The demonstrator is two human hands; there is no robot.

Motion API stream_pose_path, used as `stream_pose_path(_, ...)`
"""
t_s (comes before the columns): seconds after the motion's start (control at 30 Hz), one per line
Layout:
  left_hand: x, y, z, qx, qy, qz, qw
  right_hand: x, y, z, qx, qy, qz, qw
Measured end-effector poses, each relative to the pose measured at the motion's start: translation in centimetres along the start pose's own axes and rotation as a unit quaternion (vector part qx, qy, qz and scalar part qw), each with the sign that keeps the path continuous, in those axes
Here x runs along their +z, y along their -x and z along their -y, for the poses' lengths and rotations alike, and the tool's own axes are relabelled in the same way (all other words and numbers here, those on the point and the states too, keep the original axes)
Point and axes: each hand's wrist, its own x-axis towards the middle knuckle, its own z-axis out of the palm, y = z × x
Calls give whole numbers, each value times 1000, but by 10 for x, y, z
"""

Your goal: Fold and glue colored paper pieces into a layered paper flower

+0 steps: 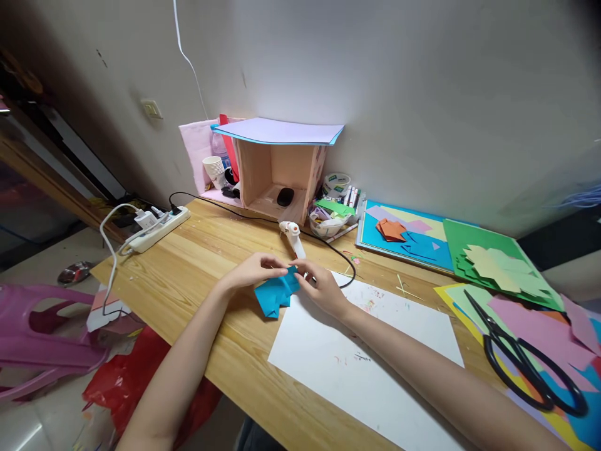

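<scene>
A piece of folded blue paper (275,294) is held just above the table, near the left corner of a white sheet (375,351). My left hand (258,268) pinches its upper edge between thumb and fingers. On its right side my right hand (323,287) grips the upper corner, the fingertips of both hands close together. Creases and a pointed lower flap show on the paper; part of it is hidden behind my fingers. Right behind my hands stands a white glue gun (293,235), its lower part covered by my fingers.
Large black scissors (504,341) lie on coloured paper at the right. Green sheets (483,244) and orange cut pieces (390,230) are behind. A cardboard box (291,156), a tub of supplies (328,222) and a power strip (159,230) line the back; a black cable (230,213) crosses the table.
</scene>
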Motion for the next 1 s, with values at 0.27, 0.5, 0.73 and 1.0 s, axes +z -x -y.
stream_pose_path(0.27,-9,-7,11,-12,3,-118,993,0,-10,-9,28,43,-143,988)
stream_pose_path(0.5,-28,-12,24,-58,49,-276,958,6,-59,-33,111,141,-78,981)
stream_pose_path(0.73,-31,-13,31,-81,69,-328,939,6,-43,-19,106,42,-84,990)
stream_pose_path(1.0,-24,-15,28,-70,72,-329,939,4,-10,-4,98,-42,-20,994)
